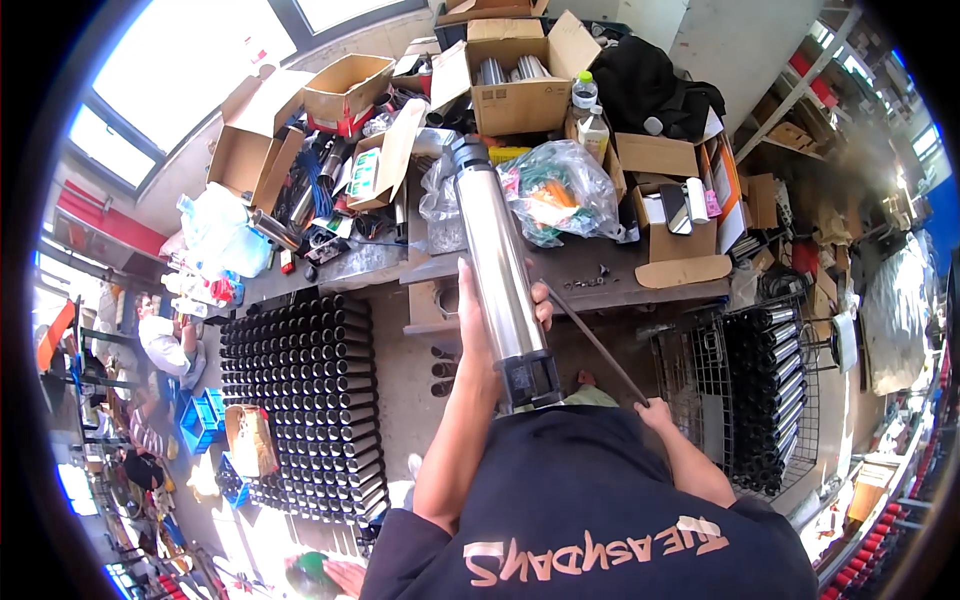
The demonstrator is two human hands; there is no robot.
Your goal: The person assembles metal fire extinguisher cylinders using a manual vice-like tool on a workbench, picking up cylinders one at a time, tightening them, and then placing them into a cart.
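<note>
My left hand (pixel 474 335) is wrapped round a long shiny steel cylinder (pixel 497 262), gripping it below its middle. The cylinder stands tilted in front of my chest, with a dark fitting at its upper end and a black slotted piece at its lower end. My right hand (pixel 655 413), lower and to the right, is closed on the near end of a long thin dark bar (pixel 602 350). This bar slants up and left toward the cylinder; its far end lies by my left fingers, and I cannot tell whether it touches the cylinder.
Ahead is a workbench (pixel 590 293) with small dark parts, a clear plastic bag (pixel 555 195) and a carton (pixel 512 105) of metal cylinders. Stacked black-ended tubes (pixel 300 390) stand at left, a wire cage (pixel 715 370) of cylinders at right. Another person (pixel 165 340) is at far left.
</note>
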